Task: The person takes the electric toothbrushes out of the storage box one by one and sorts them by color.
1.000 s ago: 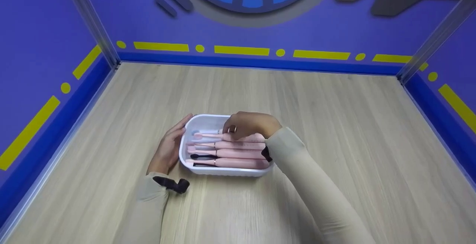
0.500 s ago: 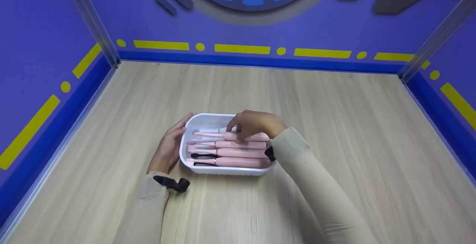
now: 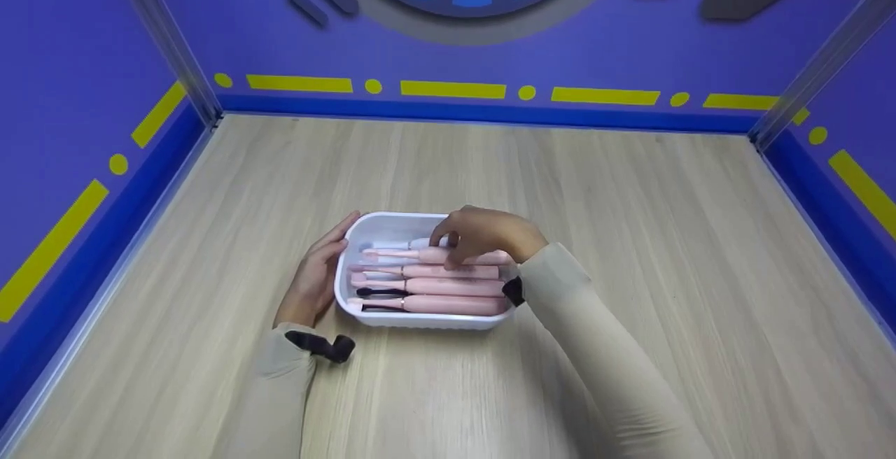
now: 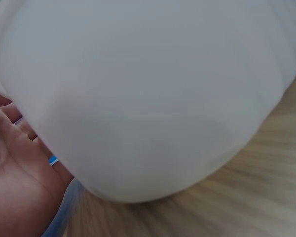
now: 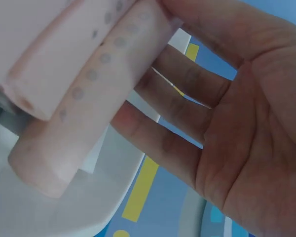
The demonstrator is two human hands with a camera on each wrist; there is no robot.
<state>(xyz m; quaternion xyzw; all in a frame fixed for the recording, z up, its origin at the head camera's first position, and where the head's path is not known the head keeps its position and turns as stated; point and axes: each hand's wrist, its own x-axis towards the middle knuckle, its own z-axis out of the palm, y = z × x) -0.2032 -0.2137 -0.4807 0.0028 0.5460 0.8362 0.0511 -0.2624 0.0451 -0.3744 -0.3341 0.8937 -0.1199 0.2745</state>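
Toward the middle of the wooden table (image 3: 700, 270), as seen from the head, a white tray (image 3: 434, 320) is set, with toothbrushes laid lengthwise inside it. Three pink toothbrushes (image 3: 455, 287) are ranged at the near side, and two black brush heads (image 3: 383, 292) are shown among them (what they are joined to cannot be made out). At the far side, a white toothbrush (image 3: 418, 243) is partly covered by the right hand (image 3: 483, 230). Just in front of it, a fourth pink toothbrush (image 3: 428, 255) is pinched between that hand's bent fingers and thumb. The tray's left end is steadied by the left hand (image 3: 311, 280), its fingers laid fairly straight along the outer corner.

From the left wrist, most of the view is filled by the tray's outer wall; the palm is seen beside it, the fingertips hidden behind.

From the right wrist, the held handle is met along one edge by gently bent fingers; whether it is slightly raised cannot be told. The arranging may be judged well advanced: every visible brush is within the tray, the nearer ones neatly lined up, and only the held one is not yet released.
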